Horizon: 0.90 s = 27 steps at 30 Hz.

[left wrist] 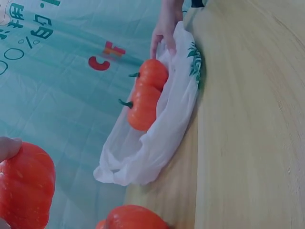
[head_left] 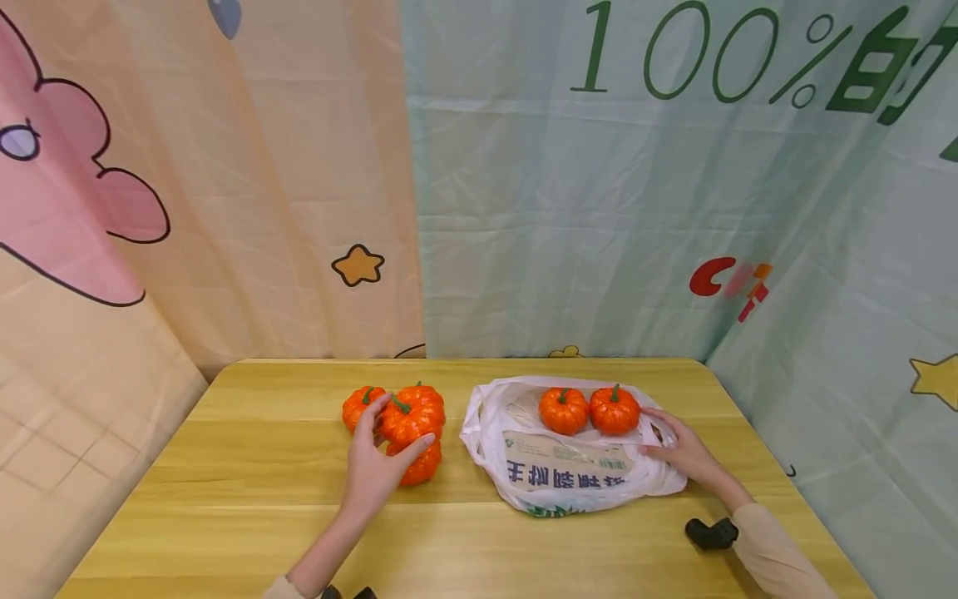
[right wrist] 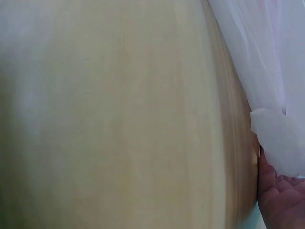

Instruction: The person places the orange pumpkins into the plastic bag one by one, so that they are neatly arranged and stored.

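My left hand (head_left: 377,470) grips a small orange toy pumpkin (head_left: 402,426) between thumb and fingers, raised above the table in the left wrist view. Around it on the table are more pumpkins: one at the left (head_left: 359,409), one behind (head_left: 429,401) and one in front (head_left: 422,464), partly covered. A white plastic bag (head_left: 490,466) with printed lettering lies open to the right. Two pumpkins (head_left: 563,411) (head_left: 614,410) with green stems sit side by side in its mouth. My right hand (head_left: 684,449) holds the bag's right edge; its fingertips are partly hidden by the film.
The wooden table (head_left: 247,466) reaches back to a printed fabric curtain (head_left: 561,249), which also hangs at both sides. A black device (head_left: 711,534) is at the right wrist, beside the beige sleeve (head_left: 774,553).
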Each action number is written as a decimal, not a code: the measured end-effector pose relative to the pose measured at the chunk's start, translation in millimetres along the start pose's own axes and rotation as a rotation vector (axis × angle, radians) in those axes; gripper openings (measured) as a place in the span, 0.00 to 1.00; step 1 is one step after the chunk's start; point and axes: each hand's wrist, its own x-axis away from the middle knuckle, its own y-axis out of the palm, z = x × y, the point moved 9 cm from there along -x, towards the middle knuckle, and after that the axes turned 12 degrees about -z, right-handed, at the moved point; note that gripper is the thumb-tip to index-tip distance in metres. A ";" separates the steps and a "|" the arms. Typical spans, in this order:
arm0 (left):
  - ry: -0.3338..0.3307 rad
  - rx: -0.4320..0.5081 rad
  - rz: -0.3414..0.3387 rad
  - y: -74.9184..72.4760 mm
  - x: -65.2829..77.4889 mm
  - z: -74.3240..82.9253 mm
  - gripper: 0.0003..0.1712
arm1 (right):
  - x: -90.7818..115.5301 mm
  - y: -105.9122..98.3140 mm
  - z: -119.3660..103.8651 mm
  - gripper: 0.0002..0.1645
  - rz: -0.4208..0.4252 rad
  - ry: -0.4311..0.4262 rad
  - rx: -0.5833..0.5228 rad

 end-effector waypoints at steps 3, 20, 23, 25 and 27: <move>0.012 0.019 -0.011 11.6 -2.9 1.7 0.47 | 1.2 0.7 -1.0 0.40 -0.007 0.001 0.001; 0.046 0.043 -0.105 84.9 -11.4 -1.0 0.47 | -0.4 1.5 3.1 0.41 -0.011 0.032 -0.008; 0.045 0.040 -0.118 95.2 -16.0 -2.7 0.46 | -0.7 1.0 4.1 0.41 -0.010 0.037 -0.008; 0.049 0.050 -0.130 101.6 -20.1 -3.9 0.47 | -1.2 0.6 5.3 0.41 -0.009 0.044 -0.008; 0.047 0.060 -0.139 107.7 -23.8 -5.2 0.47 | -1.8 0.2 6.2 0.41 -0.011 0.048 -0.014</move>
